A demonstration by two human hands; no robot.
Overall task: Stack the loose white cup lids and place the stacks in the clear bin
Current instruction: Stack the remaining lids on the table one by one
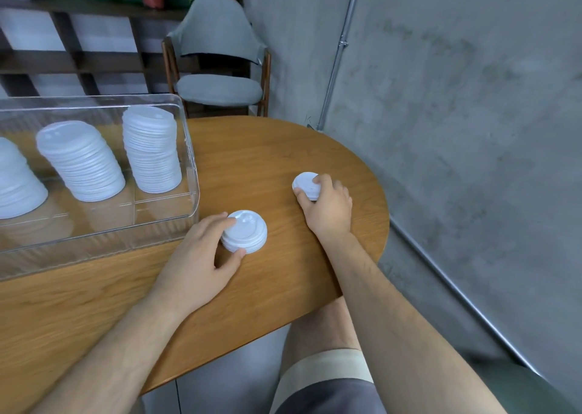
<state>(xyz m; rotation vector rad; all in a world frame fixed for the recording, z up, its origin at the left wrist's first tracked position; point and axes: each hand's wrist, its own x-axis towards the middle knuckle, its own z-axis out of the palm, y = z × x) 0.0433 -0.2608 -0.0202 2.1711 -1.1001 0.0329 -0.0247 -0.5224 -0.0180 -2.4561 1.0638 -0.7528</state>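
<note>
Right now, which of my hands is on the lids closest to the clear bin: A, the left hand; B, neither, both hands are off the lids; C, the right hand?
A: the left hand grips the short lid stack just off the clear bin, while the right hand grips a white lid farther out on the table.

I count three tall stacks of white lids, the left (15,180), the middle (82,161) and the right (151,152), in one clear bin (94,239) at the table's (283,149) left edge. Two more piles sit on the wood: a short stack (248,231) in my left hand (195,262) and a smaller pile (305,183) in my right hand (330,209). I cannot count the lids in either. One chair (220,92) stands beyond.
</note>
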